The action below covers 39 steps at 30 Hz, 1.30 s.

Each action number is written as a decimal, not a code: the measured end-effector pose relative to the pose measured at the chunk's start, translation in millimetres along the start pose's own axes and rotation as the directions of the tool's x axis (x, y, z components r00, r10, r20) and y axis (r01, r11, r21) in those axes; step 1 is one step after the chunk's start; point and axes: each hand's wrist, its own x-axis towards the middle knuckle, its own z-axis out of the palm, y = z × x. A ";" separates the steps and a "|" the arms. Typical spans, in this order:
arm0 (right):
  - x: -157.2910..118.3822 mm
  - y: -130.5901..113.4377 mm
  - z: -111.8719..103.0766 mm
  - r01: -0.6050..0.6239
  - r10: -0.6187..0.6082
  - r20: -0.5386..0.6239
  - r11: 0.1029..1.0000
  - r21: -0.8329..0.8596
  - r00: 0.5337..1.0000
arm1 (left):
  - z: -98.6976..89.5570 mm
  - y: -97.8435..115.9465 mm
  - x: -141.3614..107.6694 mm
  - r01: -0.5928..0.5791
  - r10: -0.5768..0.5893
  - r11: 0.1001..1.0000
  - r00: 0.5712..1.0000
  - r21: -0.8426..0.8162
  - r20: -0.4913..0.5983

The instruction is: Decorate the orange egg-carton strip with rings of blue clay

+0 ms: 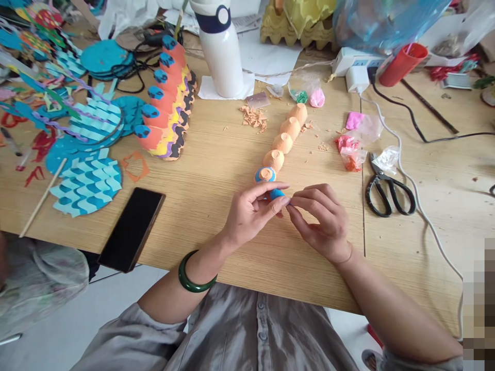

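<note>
My left hand (251,211) is closed around a small blue piece (277,194) that looks like soft modelling clay. Its thumb presses on the piece, and the forefinger reaches over it. The fingertips of my right hand (320,219) are pinched at the piece's right end, meeting the left thumb tip. Just beyond the left fingers runs a row of orange-coated egg-carton cups (282,143). The nearest cup wears a blue ring (265,174) around its orange tip. Whether the left hand also touches this cup is hidden.
Black-handled scissors (389,190) and bagged red clay (351,152) lie right. A phone (132,229) overhangs the front edge at left. Behind stand a white bottle (220,56) and a painted egg-carton strip (168,103). A white cable (415,183) runs down the right side.
</note>
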 end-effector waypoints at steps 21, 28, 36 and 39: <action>-8.5 17.3 15.9 -0.647 0.686 0.114 0.599 0.471 0.719 | -26.1 8.5 22.5 -0.094 0.022 0.975 0.941 -0.200 -0.337; -9.4 14.3 19.3 -0.702 0.705 0.249 0.472 0.533 0.664 | -52.8 -8.2 40.1 0.147 0.004 0.920 0.923 0.364 -0.384; -10.7 13.0 28.6 -0.659 0.665 0.381 0.225 0.718 0.642 | -37.6 9.7 40.6 0.384 -0.357 0.919 0.908 0.093 -0.219; -9.9 13.4 25.4 -0.606 0.697 0.289 0.259 0.752 0.657 | -29.2 13.8 41.1 0.432 -0.443 0.895 0.890 -0.107 -0.109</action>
